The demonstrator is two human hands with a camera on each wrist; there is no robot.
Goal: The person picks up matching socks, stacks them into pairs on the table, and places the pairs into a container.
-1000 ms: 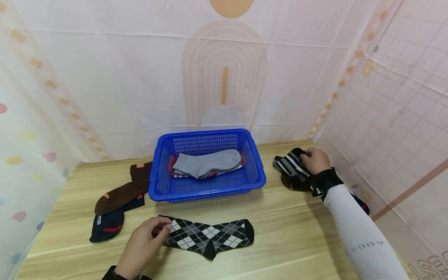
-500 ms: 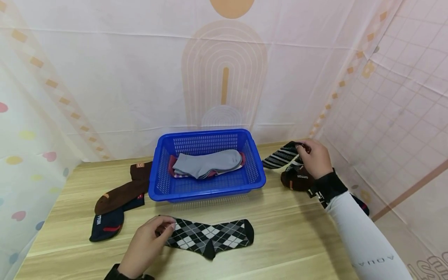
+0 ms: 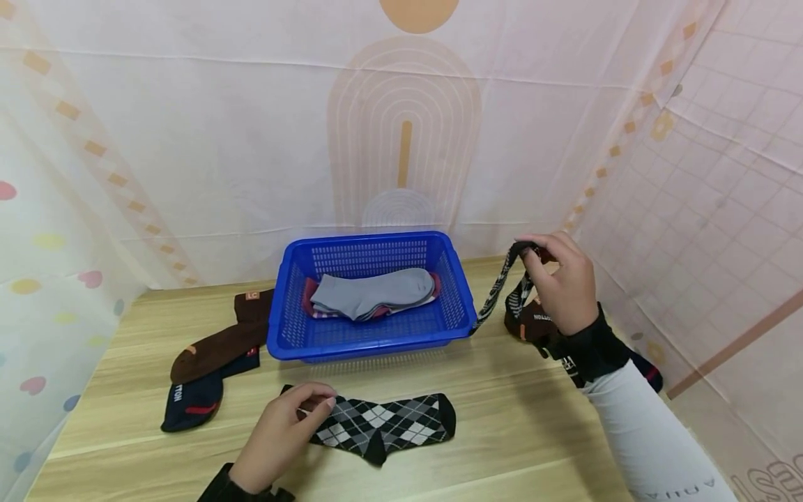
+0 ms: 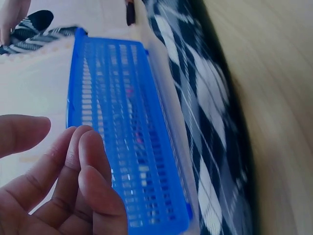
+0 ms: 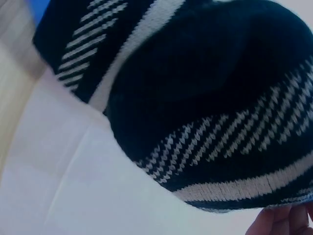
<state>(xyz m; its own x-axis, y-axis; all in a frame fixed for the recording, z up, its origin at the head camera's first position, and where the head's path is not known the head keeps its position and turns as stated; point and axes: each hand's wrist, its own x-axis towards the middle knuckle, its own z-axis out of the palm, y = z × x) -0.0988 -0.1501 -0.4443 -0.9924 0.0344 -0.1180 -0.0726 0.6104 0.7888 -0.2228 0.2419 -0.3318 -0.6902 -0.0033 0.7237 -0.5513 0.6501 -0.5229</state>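
Observation:
In the head view, my right hand (image 3: pixel 564 289) pinches a black sock (image 3: pixel 494 295) with grey-white stripes and holds it up to the right of the blue basket. The sock hangs down toward the basket's right rim; close up in the right wrist view its striped knit (image 5: pixel 234 191) fills most of the frame. My left hand (image 3: pixel 290 431) is over the cuff end of a black, grey and white argyle sock (image 3: pixel 376 418) lying on the table. In the left wrist view, the thumb and fingers (image 4: pixel 93 152) are apart, with nothing between them.
Behind the argyle sock stands the blue basket (image 3: pixel 371 346), holding grey socks (image 3: pixel 376 289) over reddish ones. Left of it, a brown sock (image 3: pixel 219 352) overlaps a navy sock (image 3: pixel 191 404). Under the right forearm lie a brown sock (image 3: pixel 523 324) and a navy one (image 3: pixel 647 369).
My right hand has lifted the striped sock off the pile on the right, uncovering the brown sock. My left hand has slid slightly right over the argyle sock.

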